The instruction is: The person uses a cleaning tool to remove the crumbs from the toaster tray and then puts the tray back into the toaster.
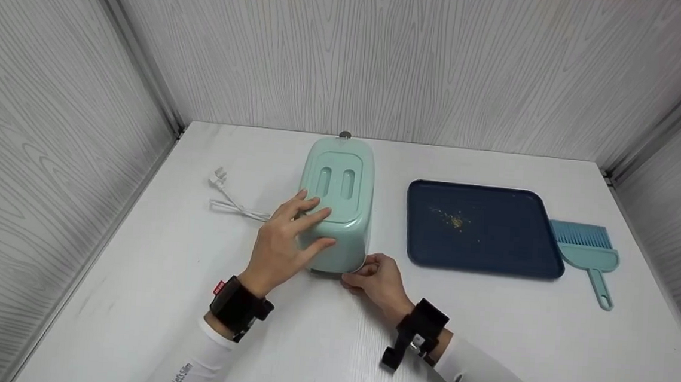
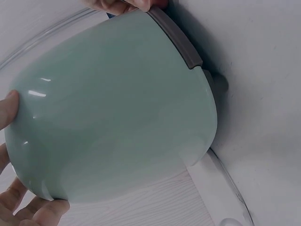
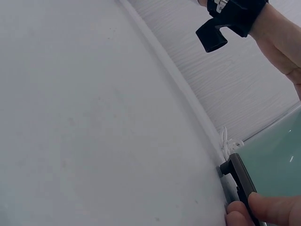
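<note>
A mint-green toaster (image 1: 343,248) with a slotted lid (image 1: 337,176) on top stands on the white table, its narrow end towards me. My left hand (image 1: 280,241) rests on its near top corner, fingers spread over the top and thumb at the near end. At the bottom of that end runs the dark grey edge of the crumb tray (image 2: 176,37). My right hand (image 1: 379,280) pinches this edge at its right side between thumb and fingers, as the right wrist view shows. Most of the crumb tray is hidden under the toaster.
Right of the toaster lies a dark blue tray (image 1: 493,231) with crumbs (image 1: 456,222) on it. A teal brush and dustpan set (image 1: 590,256) touches its right side. The white power cord (image 1: 234,207) and plug lie left of the toaster. Grey wood-grain panels enclose the table.
</note>
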The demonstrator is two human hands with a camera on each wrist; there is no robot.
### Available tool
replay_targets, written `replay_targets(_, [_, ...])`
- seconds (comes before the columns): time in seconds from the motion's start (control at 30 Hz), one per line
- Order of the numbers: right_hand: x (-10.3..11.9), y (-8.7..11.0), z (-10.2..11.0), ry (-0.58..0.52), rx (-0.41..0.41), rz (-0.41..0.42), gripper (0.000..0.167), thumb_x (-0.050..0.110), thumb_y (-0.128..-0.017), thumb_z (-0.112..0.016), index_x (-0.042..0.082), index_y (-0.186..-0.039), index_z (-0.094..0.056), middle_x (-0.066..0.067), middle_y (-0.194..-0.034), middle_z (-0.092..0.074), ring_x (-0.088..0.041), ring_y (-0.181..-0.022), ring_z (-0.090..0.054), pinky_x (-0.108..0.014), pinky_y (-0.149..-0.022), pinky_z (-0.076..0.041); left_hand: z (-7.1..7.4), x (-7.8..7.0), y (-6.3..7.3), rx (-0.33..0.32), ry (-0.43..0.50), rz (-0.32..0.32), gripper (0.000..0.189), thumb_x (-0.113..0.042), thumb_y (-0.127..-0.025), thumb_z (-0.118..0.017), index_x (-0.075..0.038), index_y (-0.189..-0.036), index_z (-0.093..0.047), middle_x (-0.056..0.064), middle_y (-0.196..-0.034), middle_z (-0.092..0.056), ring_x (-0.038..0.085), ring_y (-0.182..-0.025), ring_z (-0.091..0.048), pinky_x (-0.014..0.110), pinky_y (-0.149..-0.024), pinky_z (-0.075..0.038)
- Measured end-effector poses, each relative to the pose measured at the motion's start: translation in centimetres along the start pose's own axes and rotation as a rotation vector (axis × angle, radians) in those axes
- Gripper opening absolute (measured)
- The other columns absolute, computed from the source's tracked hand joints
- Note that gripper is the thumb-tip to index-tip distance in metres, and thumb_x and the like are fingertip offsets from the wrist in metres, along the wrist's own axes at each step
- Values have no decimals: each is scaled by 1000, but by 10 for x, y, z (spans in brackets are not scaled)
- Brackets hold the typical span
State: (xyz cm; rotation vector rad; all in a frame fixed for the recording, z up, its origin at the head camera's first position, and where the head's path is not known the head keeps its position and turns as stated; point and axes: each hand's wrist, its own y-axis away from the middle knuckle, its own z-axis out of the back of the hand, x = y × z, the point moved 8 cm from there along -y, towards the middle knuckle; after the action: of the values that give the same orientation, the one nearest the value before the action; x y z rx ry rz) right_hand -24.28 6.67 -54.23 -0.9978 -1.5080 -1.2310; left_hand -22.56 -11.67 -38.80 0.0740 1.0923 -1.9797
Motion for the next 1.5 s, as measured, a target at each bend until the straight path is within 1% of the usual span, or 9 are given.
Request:
replay_targets(0.2, [1, 0, 1, 16, -7, 11, 45, -12, -79, -82, -8, -112, -52, -10, -78, -67, -17, -69, -73, -30, -70, -66, 0, 0, 0, -1, 0, 4, 52, -38, -84, -86, -13, -129, -74, 12, -136, -66, 37, -140, -51, 51, -110, -51])
replay_targets(0.37, [-2, -3, 0, 62, -19, -8, 46, -9, -79, -84, -7, -113, -53, -11, -80, -69, -19, -71, -75, -30, -69, -66, 0, 1, 0, 1, -1, 8, 53, -39, -84, -85, -13, -129, -74, 12, -136, -66, 35, -140, -51, 49, -111, -51])
replay_targets(0.47, [-2, -5, 0, 103, -31, -14, 47, -8, -78, -85, -7, -112, -53, -12, -81, -71, -19, -71, -75, -30, -66, -66, 0, 1, 1, 1, 1, 12, 54, -40, -84, -85, -14, -129, -74, 12, -136, -66, 35, -141, -51, 49, -111, -50])
replay_targets(0.6, [-2, -4, -1, 126, -41, -15, 46, -6, -79, -86, -6, -111, -53, -13, -82, -71, -22, -71, -77, -29, -63, -65, 0, 2, 1, 0, 1, 13, 53, -39, -84, -86, -14, -129, -74, 12, -136, -66, 35, -141, -51, 50, -111, -50])
replay_targets(0.83, [2, -1, -3, 178, -28, 41, 43, -6, -82, -83, -5, -108, -49, -17, -82, -73, -24, -70, -76, -30, -61, -65, -1, 2, 2, -11, 4, 7, 53, -38, -84, -86, -13, -129, -74, 12, -135, -66, 36, -140, -52, 50, -110, -51])
replay_targets(0.93, [2, -1, -3, 178, -29, 46, 43, -5, -82, -83, -4, -107, -49, -18, -82, -73, -24, -69, -76, -30, -61, -65, 0, 1, 1, -13, 9, 9, 52, -37, -84, -86, -14, -129, -74, 11, -136, -66, 36, -140, -51, 51, -110, -51])
replay_targets(1.2, [0, -3, -1, 152, -26, 2, 44, -5, -82, -84, -4, -108, -49, -15, -81, -72, -21, -68, -76, -29, -61, -65, 0, 1, 2, -5, 8, 21, 52, -38, -84, -86, -14, -129, -74, 11, -137, -66, 36, -141, -51, 52, -111, -50])
replay_targets(1.33, [-1, -2, -1, 137, 2, -5, 44, -5, -82, -83, -5, -111, -50, -15, -82, -74, -21, -69, -76, -29, -62, -65, -1, 2, 3, -12, 10, 24, 53, -38, -84, -86, -14, -129, -74, 11, -137, -65, 35, -142, -50, 50, -110, -51])
replay_targets(1.5, [-2, 1, 0, 67, 46, -26, 48, -2, -85, -81, -7, -120, -49, -15, -86, -74, -21, -72, -76, -30, -66, -66, -2, 1, 5, -6, 19, 24, 55, -36, -85, -86, -13, -133, -71, 11, -141, -62, 34, -144, -47, 46, -110, -52])
